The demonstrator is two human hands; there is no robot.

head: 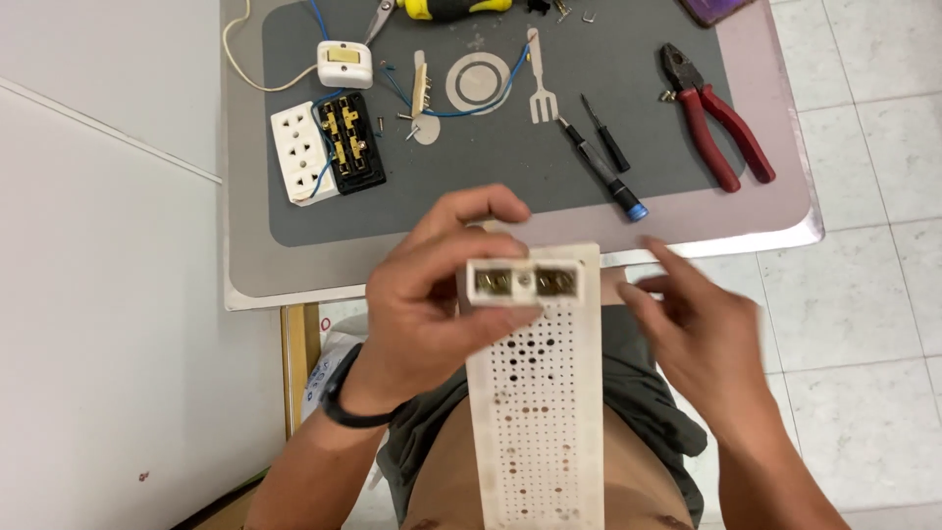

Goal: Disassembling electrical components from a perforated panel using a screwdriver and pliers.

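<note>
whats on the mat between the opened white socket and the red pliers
In the head view, between the opened white socket and the red pliers lie a small fork-shaped piece, blue wire and two dark screwdrivers.

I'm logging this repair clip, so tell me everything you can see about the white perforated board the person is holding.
The white perforated board is a long, narrow, plastic-looking panel covered in rows of small round holes, some darker or larger than others. It runs lengthwise from near the table edge back toward the person's lap. At its far end sits a small white block with two brass-coloured openings. The left hand grips that end, fingers and thumb around the block. The right hand, blurred, hovers beside the right edge.
</note>
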